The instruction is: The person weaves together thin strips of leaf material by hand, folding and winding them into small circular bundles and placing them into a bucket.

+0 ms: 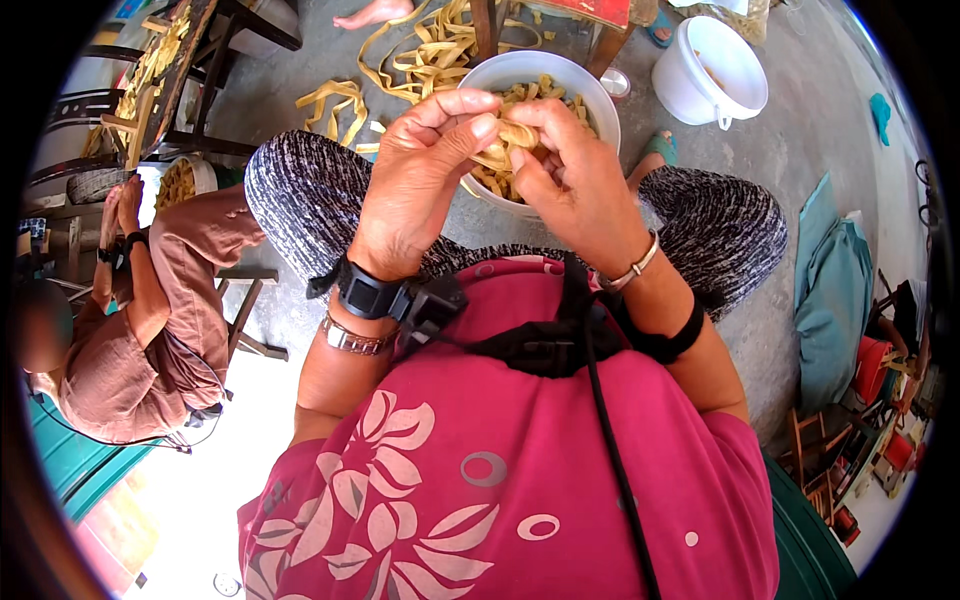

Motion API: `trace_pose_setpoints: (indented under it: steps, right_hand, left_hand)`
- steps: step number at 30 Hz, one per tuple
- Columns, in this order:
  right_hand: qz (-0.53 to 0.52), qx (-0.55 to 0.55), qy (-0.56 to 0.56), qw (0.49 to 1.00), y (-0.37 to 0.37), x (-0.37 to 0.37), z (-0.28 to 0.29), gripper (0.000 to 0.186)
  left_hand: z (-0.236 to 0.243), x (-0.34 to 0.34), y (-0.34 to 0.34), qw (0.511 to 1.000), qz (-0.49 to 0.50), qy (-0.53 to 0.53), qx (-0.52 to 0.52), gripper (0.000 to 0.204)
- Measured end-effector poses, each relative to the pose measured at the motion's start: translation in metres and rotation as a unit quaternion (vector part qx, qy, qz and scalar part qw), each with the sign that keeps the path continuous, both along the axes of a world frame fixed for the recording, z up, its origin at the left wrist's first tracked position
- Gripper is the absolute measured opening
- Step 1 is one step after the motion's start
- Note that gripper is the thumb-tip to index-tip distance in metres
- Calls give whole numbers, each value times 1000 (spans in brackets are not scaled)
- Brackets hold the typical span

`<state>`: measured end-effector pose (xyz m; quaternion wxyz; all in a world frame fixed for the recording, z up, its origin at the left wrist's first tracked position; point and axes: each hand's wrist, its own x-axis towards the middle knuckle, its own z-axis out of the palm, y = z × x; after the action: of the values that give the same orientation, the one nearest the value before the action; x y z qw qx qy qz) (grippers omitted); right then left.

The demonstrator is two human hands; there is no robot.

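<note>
Both my hands meet over a white bucket [602, 95] on the floor in front of me. A yellowish-tan flat strip [515, 134], bent into a loop or fold, is pinched between them. My left hand [425, 165] grips one side of it with thumb and forefinger. The other side is in the fingers of my right hand [585, 175], its thumb pressed against the strip. Many short folded tan pieces [545, 92] lie in the bucket below, partly hidden by my hands.
Long loose tan strips [430, 50] lie tangled on the floor beyond, near a red-topped stool [590, 12]. Another white bucket [690, 75] stands at the far right. At left, a co-worker [150, 330] sits by a dark wooden frame [180, 60]. A teal bag [832, 300] lies at right.
</note>
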<state>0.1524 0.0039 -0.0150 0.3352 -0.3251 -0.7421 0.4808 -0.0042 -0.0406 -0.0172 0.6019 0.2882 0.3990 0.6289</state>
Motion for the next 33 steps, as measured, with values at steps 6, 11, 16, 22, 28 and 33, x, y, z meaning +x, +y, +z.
trace_pose_setpoints:
  steps: [6, 11, 16, 22, 28, 33]
  right_hand:
    - [-2, -45, 78, 996, -1, 1, 8, 20]
    - [48, -126, 51, 990, 0, 8, -2, 17]
    - [98, -298, 145, 938, 6, 11, -1, 18]
    - [98, -388, 230, 887, 10, 13, -6, 21]
    - [91, -334, 203, 916, 8, 9, -6, 25]
    - [25, -270, 184, 945, 8, 10, -5, 30]
  left_hand:
    - [18, 2, -3, 999, -13, -50, 4, 17]
    - [27, 12, 0, 972, 45, 231, -19, 11]
    - [5, 16, 7, 959, 40, 272, 71, 15]
    - [13, 17, 6, 938, 2, 327, 119, 19]
    - [21, 31, 8, 976, -49, 209, -43, 33]
    - [11, 23, 12, 995, -25, 100, -2, 42]
